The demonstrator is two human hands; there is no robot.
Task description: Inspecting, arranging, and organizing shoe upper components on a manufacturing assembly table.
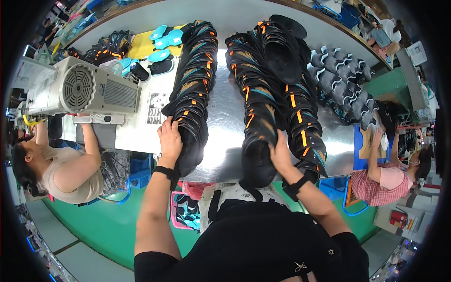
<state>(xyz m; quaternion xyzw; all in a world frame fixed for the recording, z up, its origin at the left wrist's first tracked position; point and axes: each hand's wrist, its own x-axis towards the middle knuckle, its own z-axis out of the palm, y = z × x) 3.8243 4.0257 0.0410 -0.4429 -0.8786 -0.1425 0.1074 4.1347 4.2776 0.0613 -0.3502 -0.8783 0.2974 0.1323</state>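
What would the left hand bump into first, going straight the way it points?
Likely the row of shoe uppers beside it: the left hand seems to touch it, though depth is unclear.

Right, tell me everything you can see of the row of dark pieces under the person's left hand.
The row is many black pieces, apparently shoe uppers, overlapping closely in one long, slightly curved line. They look like soft fabric, with teal and golden patterning and bright orange strips. The nearest part is plain black. It lies lengthwise on the shiny metal table, its near end by the front edge. The left hand touches its left side there.
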